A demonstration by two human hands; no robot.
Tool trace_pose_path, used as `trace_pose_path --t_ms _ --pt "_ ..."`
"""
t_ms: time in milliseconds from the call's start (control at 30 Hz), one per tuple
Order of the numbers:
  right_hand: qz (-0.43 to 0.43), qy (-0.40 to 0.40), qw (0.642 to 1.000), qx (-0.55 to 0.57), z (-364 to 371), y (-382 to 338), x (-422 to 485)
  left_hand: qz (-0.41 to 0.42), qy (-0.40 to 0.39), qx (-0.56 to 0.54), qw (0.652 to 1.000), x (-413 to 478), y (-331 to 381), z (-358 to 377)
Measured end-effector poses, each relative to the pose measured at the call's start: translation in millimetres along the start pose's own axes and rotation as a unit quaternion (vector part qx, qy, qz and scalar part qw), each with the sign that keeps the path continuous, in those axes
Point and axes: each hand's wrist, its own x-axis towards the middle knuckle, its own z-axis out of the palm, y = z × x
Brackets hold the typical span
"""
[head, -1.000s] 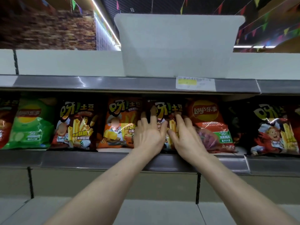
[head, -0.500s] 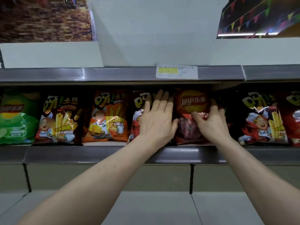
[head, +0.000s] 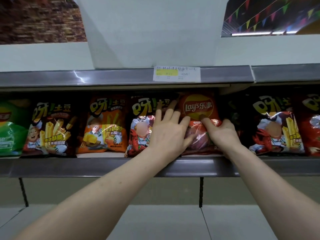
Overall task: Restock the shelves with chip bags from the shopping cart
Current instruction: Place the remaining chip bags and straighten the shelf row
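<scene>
Your right hand (head: 223, 134) grips the red Lay's bag (head: 199, 108). The thumb presses on its glossy front just under the round yellow logo, and the other fingers curl round its right edge, mostly hidden behind it. Your left hand (head: 166, 135) lies flat, fingers straight and spread, across the seam where the Lay's bag meets the crayfish bag (head: 138, 130) beside it. It holds nothing.

The Lay's bag stands upright near the middle of the shelf (head: 86, 168), its bottom seam tucked behind the shelf's smooth grey metal front lip. The film is crinkled where your thumb sinks in and throws small highlights.

All the packs are puffed, pillow-shaped foil. To the left of the crayfish bag stand an orange bag (head: 105, 125), a dark brown bag (head: 50, 129) and a green bag (head: 10, 129) at the left edge. A thin strip of pale shelf floor shows under the orange one. Right of the Lay's bag there is a dark gap, where your curled fingers are. Beyond it come another fries bag (head: 275, 125) and a red bag (head: 311, 125) cut off by the frame.

The Lay's bag's top nearly reaches the underside of the upper shelf rail (head: 103, 77), a shiny grey strip carrying a white paper price label (head: 176, 73) with a yellow bar. So headroom is tight, and the free space lies to the right and out over the front lip. A plain white box (head: 152, 32) sits on that upper shelf.
</scene>
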Motion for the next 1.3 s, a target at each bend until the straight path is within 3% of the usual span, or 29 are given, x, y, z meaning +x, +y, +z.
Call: trace_pose_path --t_ms 167,300,400,567,700,833,933,1033,1133,1200,1300 --pt "-0.014 -0.017 0.997 -0.077 1.6 -3.9 -1.9 0.001 0.022 -0.008 1.0 -7.5 -7.0 7.9" --pt "-0.103 0.004 0.984 -0.144 1.7 -12.9 -8.6 0.031 0.026 -0.045 0.998 -9.4 -10.5 13.4" --pt "-0.237 0.065 0.92 -0.305 10.7 -8.0 -14.5 0.024 0.012 -0.061 0.998 -8.2 -10.6 10.9" --pt "-0.436 0.121 0.812 -0.367 13.0 -7.9 -11.9 -0.06 0.017 -0.038 0.997 -13.9 -24.8 -1.0" --pt "-0.414 0.005 0.805 -0.424 13.2 -27.4 -10.4 -0.081 -0.075 -0.003 0.994 -20.1 -17.5 -2.6" --pt "-0.386 0.023 0.797 -0.464 18.9 -29.8 -8.6 -0.078 -0.12 0.006 0.99 -15.3 -13.7 -8.3" --pt "-0.342 0.032 0.814 -0.468 23.6 -23.1 -15.0 -0.074 -0.15 0.018 0.986 -16.2 -14.6 -14.5" --pt "-0.31 0.061 0.9 -0.301 14.3 -21.0 -12.5 -0.066 -0.167 0.003 0.984 -15.7 -18.6 -19.7" --pt "-0.173 0.08 0.97 -0.152 -4.5 -15.0 -0.8 -0.07 -0.043 -0.124 0.989 -13.2 -16.3 -29.3" --pt "-0.053 0.012 0.991 -0.122 -11.3 -7.1 3.2 -0.127 0.011 -0.279 0.952 -13.2 -8.1 -37.7" --pt "-0.024 -0.033 0.997 -0.061 -13.7 -5.2 2.3 -0.25 -0.061 -0.393 0.883 -7.7 2.1 -48.0"
